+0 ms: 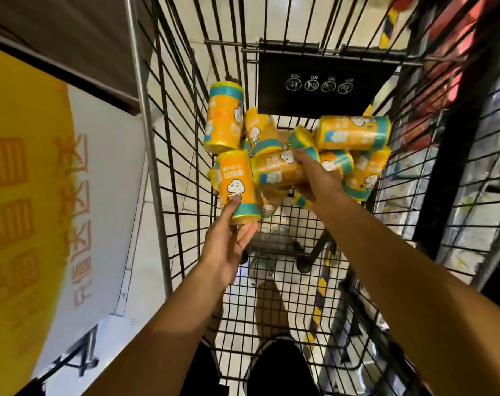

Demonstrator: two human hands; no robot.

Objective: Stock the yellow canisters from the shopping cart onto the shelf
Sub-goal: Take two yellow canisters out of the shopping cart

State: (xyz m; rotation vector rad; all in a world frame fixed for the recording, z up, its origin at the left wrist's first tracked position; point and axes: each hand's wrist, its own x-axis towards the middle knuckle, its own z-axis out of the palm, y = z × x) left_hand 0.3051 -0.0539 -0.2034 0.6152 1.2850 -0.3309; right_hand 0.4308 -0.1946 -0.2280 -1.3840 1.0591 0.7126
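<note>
Several yellow canisters with teal bands lie piled at the far end of the black wire shopping cart [183,155]. My left hand [228,244] grips the bottom of one upright canister [237,185], thumb on its front. My right hand [318,178] reaches into the pile and closes around a canister lying on its side [277,170]. Another canister [224,117] leans against the cart's left wall, and one [354,132] lies across the top at the right. No shelf face with canisters on it is in view.
A black child-seat flap [323,84] with white icons hangs at the cart's far end. A blurred yellow and white sign [43,195] fills the left. Shelves of packaged goods [471,181] run along the right. My dark shoes [280,367] show below the cart.
</note>
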